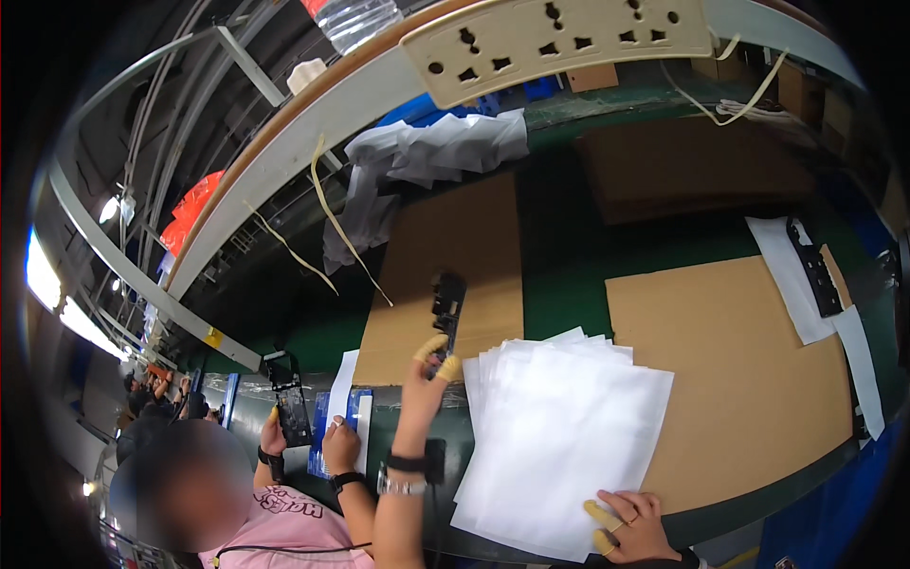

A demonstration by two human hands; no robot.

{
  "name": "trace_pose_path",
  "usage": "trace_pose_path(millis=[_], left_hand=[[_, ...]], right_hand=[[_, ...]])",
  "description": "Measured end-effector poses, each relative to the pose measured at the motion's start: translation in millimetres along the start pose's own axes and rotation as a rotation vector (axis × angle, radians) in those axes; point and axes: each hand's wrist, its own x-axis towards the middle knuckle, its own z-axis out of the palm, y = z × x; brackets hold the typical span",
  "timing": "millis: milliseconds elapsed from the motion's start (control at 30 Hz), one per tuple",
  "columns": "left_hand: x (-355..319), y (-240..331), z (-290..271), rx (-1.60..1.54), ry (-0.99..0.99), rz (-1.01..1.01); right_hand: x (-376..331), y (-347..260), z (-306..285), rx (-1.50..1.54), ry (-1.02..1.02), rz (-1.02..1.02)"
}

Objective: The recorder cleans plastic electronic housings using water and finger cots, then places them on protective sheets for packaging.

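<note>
My left hand (428,375), with yellow finger cots and a dark wrist strap, grips a long black plastic part (447,302). It holds the part above a brown cardboard sheet (462,237); the part's lower end is hidden by the fingers. My right hand (637,529), also with yellow cots, rests at the lower right corner of a fanned stack of white sheets (569,431), its cot-covered fingers apart. A larger cardboard sheet (744,379) lies under and right of the stack. On its far right edge, another black plastic part (815,268) sits on a white sheet (787,284).
At left, a co-worker in a pink shirt (284,531) holds a black frame (290,403) beside a blue tray (327,417). Crumpled translucent bags (431,152) lie at the back, near stacked brown cardboard (692,171). A socket strip (559,43) and loose cables (346,223) hang overhead.
</note>
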Motion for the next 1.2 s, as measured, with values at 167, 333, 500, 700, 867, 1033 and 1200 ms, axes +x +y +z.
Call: trace_pose_path(millis=[167, 333, 500, 700, 867, 1033, 1200], left_hand=[[53.9, -31.0, -15.1, 1.021, 0.189, -0.016], [12.2, 56.8, 63.9, 0.654, -0.11, 0.521], [-85.0, 104.7, 85.8, 0.559, -1.12, 0.623], [-140.7, 78.4, 70.8, 0.854, -1.226, 0.399], [-145.7, 72.6, 74.8, 0.879, -1.102, 0.488], [-147.3, 71.8, 76.7, 0.933, -1.038, 0.513], [-139.0, 52.0, 98.5, 0.877, -0.865, 0.595]], right_hand=[[1.5, -5.8, 1.1, 0.083, 0.028, -0.022], [-0.5, 3.1, 2.1, 0.099, 0.021, 0.037], [-6.0, 1.8, -2.2, 0.066, 0.026, 0.037], [-24.6, 17.0, 8.7, 0.155, 0.111, -0.056], [-55.6, 29.9, -30.7, 0.185, 0.154, 0.13], [-42.4, 37.1, -154.8, 0.296, -0.05, 0.476], [3.5, 161.6, -215.2, -0.209, 0.31, 0.494]])
